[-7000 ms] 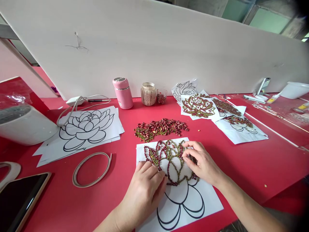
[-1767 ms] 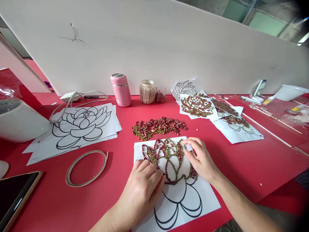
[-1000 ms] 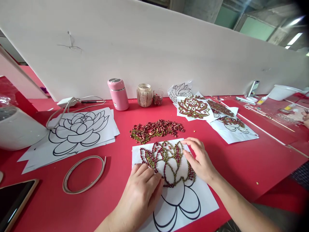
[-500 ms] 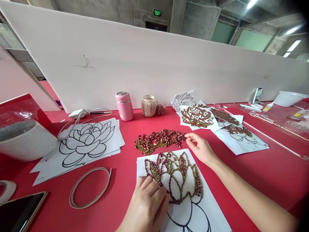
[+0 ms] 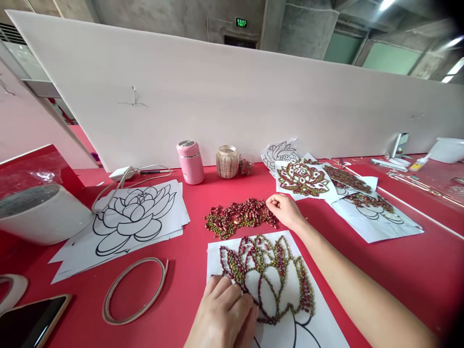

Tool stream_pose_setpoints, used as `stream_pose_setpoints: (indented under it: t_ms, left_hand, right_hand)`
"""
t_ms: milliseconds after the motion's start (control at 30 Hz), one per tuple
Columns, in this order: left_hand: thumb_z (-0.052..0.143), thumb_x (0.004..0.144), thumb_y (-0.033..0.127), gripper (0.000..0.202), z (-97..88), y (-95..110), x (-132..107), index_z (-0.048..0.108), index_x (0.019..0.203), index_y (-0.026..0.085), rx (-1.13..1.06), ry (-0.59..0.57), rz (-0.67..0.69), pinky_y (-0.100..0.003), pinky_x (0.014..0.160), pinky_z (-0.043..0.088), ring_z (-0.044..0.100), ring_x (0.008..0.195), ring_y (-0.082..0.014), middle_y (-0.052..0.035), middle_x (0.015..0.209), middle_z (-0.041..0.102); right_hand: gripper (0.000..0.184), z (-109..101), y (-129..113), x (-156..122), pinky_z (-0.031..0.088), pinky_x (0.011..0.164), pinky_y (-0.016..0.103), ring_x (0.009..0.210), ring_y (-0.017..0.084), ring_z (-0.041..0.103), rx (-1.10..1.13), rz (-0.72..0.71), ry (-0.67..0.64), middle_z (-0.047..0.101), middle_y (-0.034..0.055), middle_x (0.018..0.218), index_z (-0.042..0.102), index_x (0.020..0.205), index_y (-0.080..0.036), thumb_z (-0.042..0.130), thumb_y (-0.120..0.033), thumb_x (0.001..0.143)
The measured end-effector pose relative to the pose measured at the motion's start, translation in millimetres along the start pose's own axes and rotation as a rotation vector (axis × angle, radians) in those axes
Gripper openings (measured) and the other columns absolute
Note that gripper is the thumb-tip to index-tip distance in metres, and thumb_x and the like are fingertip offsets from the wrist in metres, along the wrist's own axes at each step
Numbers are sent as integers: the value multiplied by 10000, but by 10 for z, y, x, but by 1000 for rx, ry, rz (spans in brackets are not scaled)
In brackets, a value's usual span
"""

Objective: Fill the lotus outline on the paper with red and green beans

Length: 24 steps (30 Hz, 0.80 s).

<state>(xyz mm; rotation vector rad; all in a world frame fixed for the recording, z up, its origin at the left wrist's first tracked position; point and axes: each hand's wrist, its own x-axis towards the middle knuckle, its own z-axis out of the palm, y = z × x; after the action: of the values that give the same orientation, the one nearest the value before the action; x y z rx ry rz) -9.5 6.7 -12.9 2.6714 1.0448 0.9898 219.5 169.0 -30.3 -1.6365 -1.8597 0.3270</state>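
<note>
A white sheet with a lotus line drawing (image 5: pixel 319 316) lies before me, its upper petals outlined and partly filled with red beans and green beans. My left hand (image 5: pixel 226 309) rests over the sheet's left side, fingers curled and pressed together; whatever they hold is hidden. Beyond the sheet spreads a loose pile of red and green beans (image 5: pixel 242 215). At that pile's right edge my right hand (image 5: pixel 284 210) is closed in a pinch among the red beans. What sits between those fingertips is too small to make out.
Lotus outline sheets (image 5: pixel 136 217) lie left beside a white pot (image 5: pixel 43 212). A tape coil (image 5: pixel 136 290) and a phone (image 5: pixel 32 321) are nearer. Behind stand a pink flask (image 5: pixel 191 163), a jar (image 5: pixel 227 162) and a small cup (image 5: pixel 246 164). Bean-covered sheets (image 5: pixel 302 178) lie back right.
My right hand has moved left, further over the red beans' right end. The left hand keeps its place on the sheet. The whole view has shifted slightly.
</note>
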Motion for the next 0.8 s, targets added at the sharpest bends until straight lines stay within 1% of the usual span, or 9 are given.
stream_pose_setpoints:
  t_ms: [300, 433, 567, 800]
  left_hand:
    - [489, 737, 78, 145, 42, -32, 13, 514, 628, 170, 49, 51, 25, -266, 557, 352, 394, 543, -126, 1, 547, 467]
    - [491, 732, 80, 127, 43, -38, 8, 528, 650, 170, 43, 65, 25, -264, 548, 348, 396, 543, -127, 1, 548, 471]
    - [487, 736, 86, 132, 46, -23, 6, 530, 644, 171, 41, 60, 14, -266, 554, 351, 398, 545, -128, -2, 553, 473]
    - [477, 737, 86, 150, 39, -21, 12, 529, 625, 171, 40, 71, 6, -267, 566, 359, 394, 548, -128, -4, 547, 469]
  right_hand:
    - [110, -72, 11, 3, 377, 543, 214, 526, 93, 476, -53, 1, -50, 559, 5, 686, 562, 628, -186, 492, -217, 708]
    - [128, -86, -54, -19, 371, 543, 213, 519, 83, 462, -51, -16, -89, 548, 2, 693, 571, 623, -184, 488, -219, 714]
    - [128, -104, -121, -46, 376, 535, 209, 524, 86, 462, -19, -57, -144, 535, -10, 658, 584, 614, -191, 505, -230, 707]
    - [124, -106, -191, -1, 424, 594, 232, 603, 106, 527, 17, -65, -120, 580, 19, 751, 598, 730, -186, 480, -223, 738]
